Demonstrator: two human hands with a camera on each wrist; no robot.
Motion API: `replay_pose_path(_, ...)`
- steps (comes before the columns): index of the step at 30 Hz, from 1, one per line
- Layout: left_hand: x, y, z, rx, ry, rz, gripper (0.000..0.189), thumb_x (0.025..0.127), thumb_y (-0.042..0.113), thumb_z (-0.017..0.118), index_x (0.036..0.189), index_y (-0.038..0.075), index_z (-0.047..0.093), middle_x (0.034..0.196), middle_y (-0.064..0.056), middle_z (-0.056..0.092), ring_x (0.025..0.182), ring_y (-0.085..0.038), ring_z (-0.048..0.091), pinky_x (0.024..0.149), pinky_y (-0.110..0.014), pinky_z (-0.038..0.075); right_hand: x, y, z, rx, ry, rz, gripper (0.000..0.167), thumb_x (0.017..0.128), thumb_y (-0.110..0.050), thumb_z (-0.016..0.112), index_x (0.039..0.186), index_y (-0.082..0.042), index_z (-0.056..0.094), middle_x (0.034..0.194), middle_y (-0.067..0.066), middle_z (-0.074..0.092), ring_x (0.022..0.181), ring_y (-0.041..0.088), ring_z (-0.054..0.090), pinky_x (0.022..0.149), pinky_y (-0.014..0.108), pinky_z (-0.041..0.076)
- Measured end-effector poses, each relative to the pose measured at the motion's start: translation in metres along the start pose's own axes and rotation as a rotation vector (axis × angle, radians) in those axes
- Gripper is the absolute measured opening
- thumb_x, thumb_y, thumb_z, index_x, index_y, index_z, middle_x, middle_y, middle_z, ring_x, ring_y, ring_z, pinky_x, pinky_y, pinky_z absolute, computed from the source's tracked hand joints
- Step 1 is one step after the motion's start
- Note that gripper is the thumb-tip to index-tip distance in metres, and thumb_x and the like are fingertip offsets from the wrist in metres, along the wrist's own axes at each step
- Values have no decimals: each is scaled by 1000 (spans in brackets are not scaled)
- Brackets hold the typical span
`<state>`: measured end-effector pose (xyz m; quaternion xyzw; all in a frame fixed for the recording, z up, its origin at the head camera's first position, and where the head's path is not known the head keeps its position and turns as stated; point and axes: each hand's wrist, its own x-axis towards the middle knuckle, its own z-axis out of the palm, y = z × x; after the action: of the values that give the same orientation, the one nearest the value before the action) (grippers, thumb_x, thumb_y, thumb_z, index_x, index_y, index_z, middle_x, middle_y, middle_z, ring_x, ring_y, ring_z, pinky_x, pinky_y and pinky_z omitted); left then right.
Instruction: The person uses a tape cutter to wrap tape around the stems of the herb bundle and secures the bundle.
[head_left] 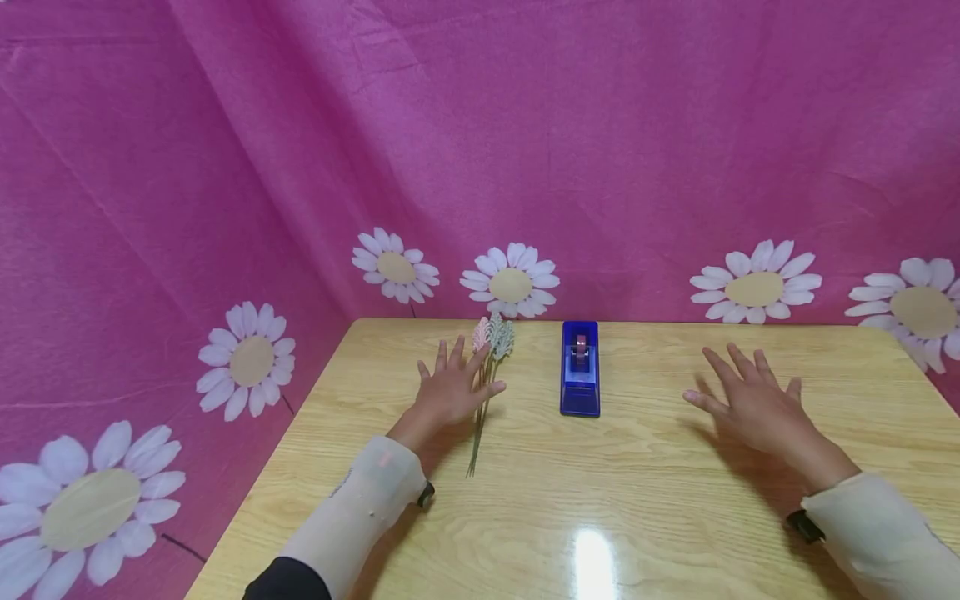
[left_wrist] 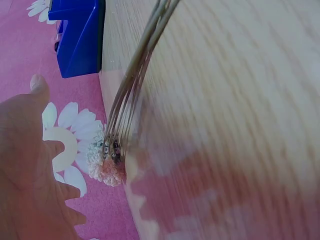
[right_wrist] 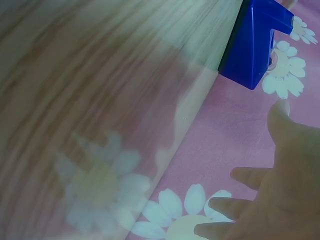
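Observation:
A small bunch of artificial flowers (head_left: 492,337), pink and grey-green with thin stems, lies on the wooden table left of the middle. My left hand (head_left: 450,392) is spread over the table beside the bunch, its thumb overlapping the stems (left_wrist: 132,80) in the head view. To the right of the flowers stands a blue tape dispenser (head_left: 581,371) with a small roll in it. Farther right, my right hand (head_left: 761,408) hovers palm down with fingers spread, holding nothing. Its thumb points toward the dispenser (right_wrist: 252,47), some way off.
The light wooden table (head_left: 525,517) ends at a pink cloth (head_left: 600,150) printed with white daisies, which hangs behind it and along the left. Pale sleeves cover both forearms, with a dark strap piece near each wrist.

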<state>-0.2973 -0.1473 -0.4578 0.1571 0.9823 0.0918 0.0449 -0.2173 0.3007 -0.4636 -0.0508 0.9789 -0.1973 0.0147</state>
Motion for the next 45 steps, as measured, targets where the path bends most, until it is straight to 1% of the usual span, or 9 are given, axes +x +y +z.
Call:
replay_pose_path(5,1,4,0,-13,14,8,83,98,75,40,166,34,16,173,-14,6,157,-47,-1,113,-80,6,1,-4,0,4,-6,-5,93,101,-68,46,166,-12,11,167,32,3,149,61,-7,98,90,-2)
replay_pose_path(9,3,7,1,-31,30,12,82,99,74,42,166,34,18,173,-15,7,157,-46,-3,114,-79,5,2,-7,1,7,-7,-7,93,100,-69,47,166,-10,14,167,32,4,149,61,-6,98,90,-1)
replay_pose_path(16,6,13,2,-34,31,2,81,99,73,43,166,35,18,174,-12,3,157,-44,-5,116,-77,5,5,-10,2,-3,0,-17,93,100,-69,47,165,-10,16,167,32,7,149,61,-2,99,90,1)
replay_pose_path(22,10,17,4,-52,41,17,78,100,68,46,166,33,21,173,-15,7,157,-44,-4,117,-76,5,6,-14,2,5,1,-31,91,101,-67,47,165,-10,17,167,33,8,149,62,1,101,89,2)
replay_pose_path(28,11,20,6,-71,36,25,79,100,70,44,166,33,20,173,-14,6,158,-41,-5,119,-73,3,9,-20,5,21,7,-51,90,101,-66,48,164,-7,20,166,34,11,148,62,6,101,89,4)
replay_pose_path(31,11,22,7,-71,33,30,80,100,71,43,166,33,18,173,-14,6,158,-41,-5,119,-73,3,10,-24,5,27,3,-53,90,101,-66,47,164,-8,20,166,33,11,148,62,7,101,88,4)
replay_pose_path(38,12,28,7,-97,30,36,79,101,68,45,166,32,19,173,-14,9,158,-40,-6,119,-72,2,12,-30,6,25,3,-57,89,102,-66,48,165,-10,18,166,33,12,149,61,9,103,88,6)
replay_pose_path(42,15,31,9,-89,34,38,78,101,69,43,166,35,16,173,-14,10,158,-39,-6,120,-70,5,15,-33,9,21,-2,-63,89,102,-65,48,164,-8,20,166,33,13,149,61,10,103,87,7)
replay_pose_path(45,17,33,10,-83,35,45,79,100,73,39,166,37,14,173,-14,11,158,-39,-3,121,-70,6,16,-37,11,23,0,-76,88,102,-65,48,163,-7,22,165,33,16,149,60,12,103,87,9)
